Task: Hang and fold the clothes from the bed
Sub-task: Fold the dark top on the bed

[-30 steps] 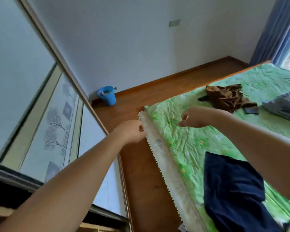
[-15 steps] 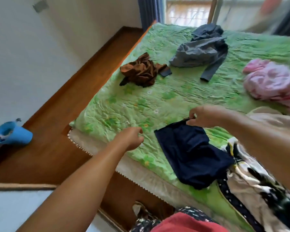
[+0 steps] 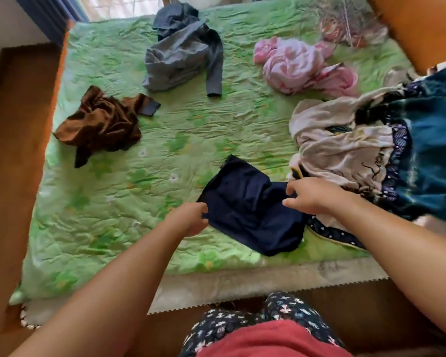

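A dark navy cloth garment [image 3: 250,204] lies rumpled near the front edge of a green quilted bedspread [image 3: 165,150]. The left hand [image 3: 188,220] pinches its left edge. The right hand [image 3: 312,195] sits at its right side, perhaps gripping; the fingertips are unclear. Farther back lie a crumpled brown garment [image 3: 101,124], a grey long-sleeved top [image 3: 183,55] and a pink fabric bundle [image 3: 299,65].
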Demonstrator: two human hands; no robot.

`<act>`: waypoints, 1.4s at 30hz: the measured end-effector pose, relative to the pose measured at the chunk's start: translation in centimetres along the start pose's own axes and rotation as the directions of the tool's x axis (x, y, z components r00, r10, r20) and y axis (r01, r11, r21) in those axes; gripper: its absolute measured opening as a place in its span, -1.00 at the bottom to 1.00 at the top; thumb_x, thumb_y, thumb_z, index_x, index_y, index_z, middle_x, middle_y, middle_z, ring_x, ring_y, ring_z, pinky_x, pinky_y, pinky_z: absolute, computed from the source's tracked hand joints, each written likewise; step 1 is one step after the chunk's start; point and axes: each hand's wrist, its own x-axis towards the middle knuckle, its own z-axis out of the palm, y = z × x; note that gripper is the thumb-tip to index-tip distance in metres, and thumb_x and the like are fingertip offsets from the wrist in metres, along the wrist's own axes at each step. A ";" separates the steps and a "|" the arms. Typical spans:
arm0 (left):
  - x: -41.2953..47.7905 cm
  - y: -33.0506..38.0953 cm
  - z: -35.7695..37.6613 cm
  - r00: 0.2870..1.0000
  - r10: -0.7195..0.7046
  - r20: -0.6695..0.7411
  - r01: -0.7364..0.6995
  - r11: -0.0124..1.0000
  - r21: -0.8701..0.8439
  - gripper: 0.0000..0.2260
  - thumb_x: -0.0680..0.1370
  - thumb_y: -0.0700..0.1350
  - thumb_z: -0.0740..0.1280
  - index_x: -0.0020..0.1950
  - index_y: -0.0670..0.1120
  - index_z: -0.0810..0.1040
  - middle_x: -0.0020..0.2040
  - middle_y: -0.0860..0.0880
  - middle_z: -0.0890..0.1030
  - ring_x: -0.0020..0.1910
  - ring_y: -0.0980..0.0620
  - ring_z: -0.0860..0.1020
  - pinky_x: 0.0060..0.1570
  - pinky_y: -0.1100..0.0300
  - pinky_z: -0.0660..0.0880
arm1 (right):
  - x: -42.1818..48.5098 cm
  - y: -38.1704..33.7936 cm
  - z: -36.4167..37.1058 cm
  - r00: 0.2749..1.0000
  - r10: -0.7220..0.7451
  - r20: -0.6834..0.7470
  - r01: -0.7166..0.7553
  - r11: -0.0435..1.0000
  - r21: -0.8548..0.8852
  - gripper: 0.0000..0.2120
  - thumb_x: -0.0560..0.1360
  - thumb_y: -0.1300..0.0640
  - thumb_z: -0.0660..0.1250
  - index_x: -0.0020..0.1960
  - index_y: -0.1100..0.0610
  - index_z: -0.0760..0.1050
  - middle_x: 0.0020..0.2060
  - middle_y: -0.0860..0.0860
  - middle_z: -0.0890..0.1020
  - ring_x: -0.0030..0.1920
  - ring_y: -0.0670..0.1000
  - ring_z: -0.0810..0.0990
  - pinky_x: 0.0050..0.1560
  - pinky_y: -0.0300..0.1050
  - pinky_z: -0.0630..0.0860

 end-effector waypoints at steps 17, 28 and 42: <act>18.4 -8.7 9.8 0.972 -0.171 0.163 0.191 0.976 -0.110 -0.52 0.56 -0.05 0.31 0.48 -0.06 0.38 0.35 -0.22 0.44 0.27 -0.23 0.49 0.28 -0.03 0.45 | 25.8 -4.5 10.1 0.991 -0.092 0.101 0.095 0.995 -0.028 -0.80 0.58 -0.02 0.15 0.14 0.00 0.44 0.12 0.10 0.54 0.11 0.23 0.54 0.02 0.10 0.50; 28.6 -9.3 15.6 0.933 -0.360 0.001 0.349 0.902 -0.254 -0.60 0.50 -0.07 0.39 0.28 -0.09 0.37 0.18 -0.16 0.56 0.19 -0.22 0.53 0.18 -0.13 0.45 | 43.7 -7.4 8.5 0.987 -0.144 -0.072 0.107 0.920 -0.376 -0.30 0.43 0.33 0.25 0.53 0.02 0.23 0.60 0.29 -0.03 0.57 0.41 -0.01 0.38 0.43 0.30; 16.3 -8.9 8.2 0.985 -0.153 -0.082 0.106 0.906 -0.411 -0.90 0.51 -0.24 0.24 -0.04 -0.08 0.35 -0.20 -0.06 0.50 -0.15 -0.21 0.48 -0.26 0.03 0.32 | 26.7 -3.0 2.8 0.938 -0.334 -0.098 0.309 0.928 -0.208 -0.56 0.59 0.14 0.26 0.37 -0.13 0.18 -0.07 0.20 0.60 -0.16 0.26 0.57 -0.21 0.12 0.56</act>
